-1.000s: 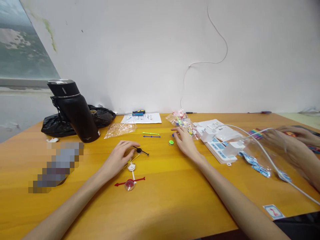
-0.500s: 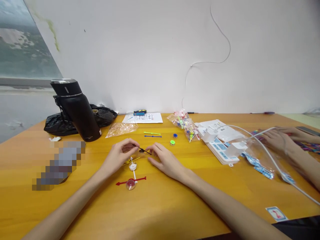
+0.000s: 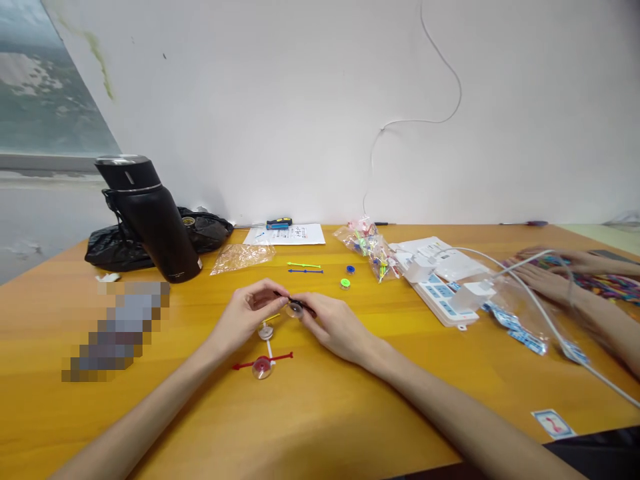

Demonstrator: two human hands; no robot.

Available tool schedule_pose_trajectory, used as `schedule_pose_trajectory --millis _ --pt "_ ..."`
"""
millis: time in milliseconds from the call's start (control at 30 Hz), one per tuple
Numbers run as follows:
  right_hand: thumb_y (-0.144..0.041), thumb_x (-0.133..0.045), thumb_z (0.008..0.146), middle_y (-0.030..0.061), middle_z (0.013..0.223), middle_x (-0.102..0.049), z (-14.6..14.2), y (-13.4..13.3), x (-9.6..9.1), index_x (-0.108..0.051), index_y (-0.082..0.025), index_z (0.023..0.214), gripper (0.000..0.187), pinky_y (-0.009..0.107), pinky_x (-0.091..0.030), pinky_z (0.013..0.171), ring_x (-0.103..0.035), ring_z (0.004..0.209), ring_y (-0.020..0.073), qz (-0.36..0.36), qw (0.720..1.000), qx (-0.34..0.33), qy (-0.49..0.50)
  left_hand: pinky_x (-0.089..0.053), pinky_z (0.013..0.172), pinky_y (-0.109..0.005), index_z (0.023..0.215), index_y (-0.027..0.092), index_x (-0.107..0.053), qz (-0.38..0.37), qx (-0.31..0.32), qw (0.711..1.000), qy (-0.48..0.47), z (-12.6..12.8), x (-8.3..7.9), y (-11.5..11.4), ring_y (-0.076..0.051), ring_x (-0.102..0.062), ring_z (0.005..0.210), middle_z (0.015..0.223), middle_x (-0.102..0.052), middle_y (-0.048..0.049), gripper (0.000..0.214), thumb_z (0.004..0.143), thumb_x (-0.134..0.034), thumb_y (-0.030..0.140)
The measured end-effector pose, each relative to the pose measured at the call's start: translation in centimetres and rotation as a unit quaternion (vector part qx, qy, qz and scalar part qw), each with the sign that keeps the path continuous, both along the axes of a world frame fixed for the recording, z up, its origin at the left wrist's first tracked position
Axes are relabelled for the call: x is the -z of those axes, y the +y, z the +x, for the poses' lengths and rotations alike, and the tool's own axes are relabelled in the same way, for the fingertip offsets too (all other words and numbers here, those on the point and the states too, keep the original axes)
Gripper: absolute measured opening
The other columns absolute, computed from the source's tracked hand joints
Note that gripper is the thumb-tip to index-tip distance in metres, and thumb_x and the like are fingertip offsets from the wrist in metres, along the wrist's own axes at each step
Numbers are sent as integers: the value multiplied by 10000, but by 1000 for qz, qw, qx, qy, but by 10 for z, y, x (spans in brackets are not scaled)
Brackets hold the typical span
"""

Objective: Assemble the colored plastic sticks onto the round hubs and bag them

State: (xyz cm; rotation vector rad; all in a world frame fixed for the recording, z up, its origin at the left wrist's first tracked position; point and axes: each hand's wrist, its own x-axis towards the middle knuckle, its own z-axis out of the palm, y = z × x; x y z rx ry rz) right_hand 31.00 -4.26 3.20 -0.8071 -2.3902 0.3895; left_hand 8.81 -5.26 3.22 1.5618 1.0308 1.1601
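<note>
Black spinner [image 3: 295,309], just one, has a thin arrow and a clear round base; it sits between your left hand [image 3: 245,313] and right hand [image 3: 340,327], both pinching it. From the left, you have one smooth cylindrical bottle [image 3: 155,223], one red spinner [image 3: 262,365] with a clear disc base, one white spinner [image 3: 267,332], two slim arrows, a yellow-green arrow [image 3: 304,266] and a blue arrow [image 3: 306,271], two round pieces, a green disc [image 3: 345,284] and a blue disc [image 3: 351,270], then one crinkled clear bag [image 3: 370,245].
</note>
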Motion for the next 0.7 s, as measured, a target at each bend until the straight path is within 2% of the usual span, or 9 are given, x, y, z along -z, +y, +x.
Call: schedule_pose_trajectory --millis 67,167,267,400,533,700 --pt "-201 -416 1061 87 1139 -721 0 0 -2 -578 -184 1277 271 313 -522 876 -683 1008 193 4 1000 8 -1 -506 847 -289 974 197 -703 10 -8 1000 7 -1 -2 0 -178 -680 911 934 -727 -31 198 885 -734 371" --pt "-236 -404 1071 78 1046 -738 0 0 -3 -616 -177 1205 258 296 -522 815 -697 928 190 9 1000 19 -16 -503 846 -295 964 197 -698 11 -14 1000 15 -1 -3 0 -180 -669 904 927 -714 -30 214 880 -737 390" --pt "-232 -428 1062 66 988 -745 -1 -1 -2 -617 -180 1180 229 269 -505 752 -705 848 177 26 999 36 -13 -501 897 -316 1047 211 -660 5 -12 1000 -8 2 -1 -2 -187 -651 962 1014 -695 -38 267 885 -730 411" --pt "-224 -458 1044 44 868 -727 -2 -3 -1 -621 -175 1097 178 250 -468 683 -680 728 153 80 995 63 8 -512 922 -358 1138 225 -604 -37 38 998 -40 9 2 -7 -209 -645 1016 1137 -659 -66 308 953 -622 471" --pt "-235 -475 1040 34 823 -723 -2 -6 -2 -614 -178 1016 152 254 -452 672 -679 721 151 136 988 68 12 -493 863 -325 1095 217 -601 -34 90 995 -25 17 0 -16 -195 -623 959 1036 -650 -48 278 982 -579 470" --pt "-231 -466 1036 35 784 -730 -4 -8 -5 -601 -185 950 166 277 -430 641 -675 695 162 209 974 86 -7 -462 823 -285 1039 225 -544 -29 69 996 -47 24 -9 -25 -160 -582 898 943 -614 -6 234 963 -629 430"
